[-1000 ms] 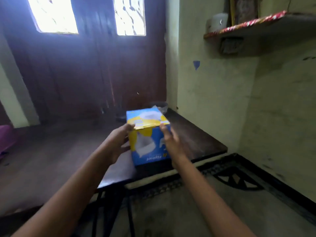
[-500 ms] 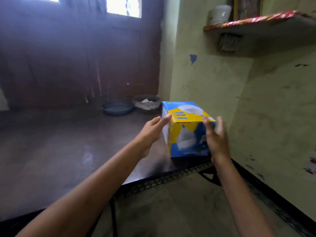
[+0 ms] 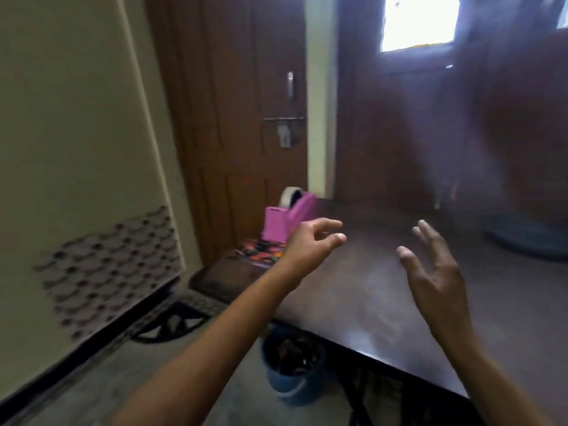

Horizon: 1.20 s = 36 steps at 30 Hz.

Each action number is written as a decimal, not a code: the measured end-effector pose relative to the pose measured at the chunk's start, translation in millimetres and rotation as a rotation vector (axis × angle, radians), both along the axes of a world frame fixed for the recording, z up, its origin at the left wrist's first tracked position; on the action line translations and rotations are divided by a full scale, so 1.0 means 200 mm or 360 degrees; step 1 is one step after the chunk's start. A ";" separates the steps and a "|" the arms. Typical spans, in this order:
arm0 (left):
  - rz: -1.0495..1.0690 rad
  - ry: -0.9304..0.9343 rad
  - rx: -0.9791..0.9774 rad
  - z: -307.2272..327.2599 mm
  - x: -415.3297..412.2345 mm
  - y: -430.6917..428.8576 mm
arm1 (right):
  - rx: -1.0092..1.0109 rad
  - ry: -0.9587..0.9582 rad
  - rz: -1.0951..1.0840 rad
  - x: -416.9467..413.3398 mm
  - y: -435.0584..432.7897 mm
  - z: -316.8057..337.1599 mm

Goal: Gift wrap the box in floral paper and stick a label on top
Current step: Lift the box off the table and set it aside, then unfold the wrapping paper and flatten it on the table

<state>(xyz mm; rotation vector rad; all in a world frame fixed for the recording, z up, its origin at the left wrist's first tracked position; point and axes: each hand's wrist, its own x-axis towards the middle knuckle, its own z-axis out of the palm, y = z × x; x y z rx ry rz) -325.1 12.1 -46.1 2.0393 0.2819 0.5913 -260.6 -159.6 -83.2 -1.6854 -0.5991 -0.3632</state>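
You no longer hold the box: left hand [image 3: 309, 245] and right hand [image 3: 431, 272] hover spread, empty, facing the floral paper [image 3: 261, 256] at centre left, likely your next pickup

The floral paper [image 3: 259, 256] shows only as a colourful strip beside the pink tape dispenser [image 3: 278, 224], its right end hidden behind the left hand [image 3: 310, 245]. A blue bucket [image 3: 289, 379] sits partly under the tabletop [image 3: 368, 302], its contents too dark to tell. A blurred dark dish [image 3: 528, 238] is cut off at the right edge.
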 end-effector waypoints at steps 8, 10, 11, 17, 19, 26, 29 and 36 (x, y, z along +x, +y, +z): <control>0.0856 0.0602 0.0472 -0.20 -0.05 0.72 | -0.0624 0.0205 0.0435 0.14 0.63 -0.04; 0.0891 0.0796 0.0453 -0.25 0.00 0.83 | -0.0713 0.0224 0.0437 0.19 0.73 -0.04; 0.0892 0.0857 0.0453 -0.27 0.02 0.87 | -0.0756 0.0216 0.0425 0.21 0.78 -0.04; 0.0867 0.0950 0.0440 -0.26 0.19 0.94 | -0.0818 0.0355 0.0372 0.36 1.09 -0.04; 0.0852 0.0965 0.0382 -0.25 0.22 0.97 | -0.0832 0.0364 0.0354 0.38 1.18 -0.04; 0.0826 0.0738 0.0003 -0.30 0.30 1.00 | -0.0966 0.0090 0.0015 0.44 1.33 -0.10; 0.0792 0.0589 -0.0132 -0.30 0.30 0.96 | -0.1029 0.0027 -0.0080 0.46 1.34 -0.09; 0.0536 0.0416 -0.0634 -0.27 0.20 0.75 | -0.0923 0.0132 0.0078 0.40 1.15 -0.08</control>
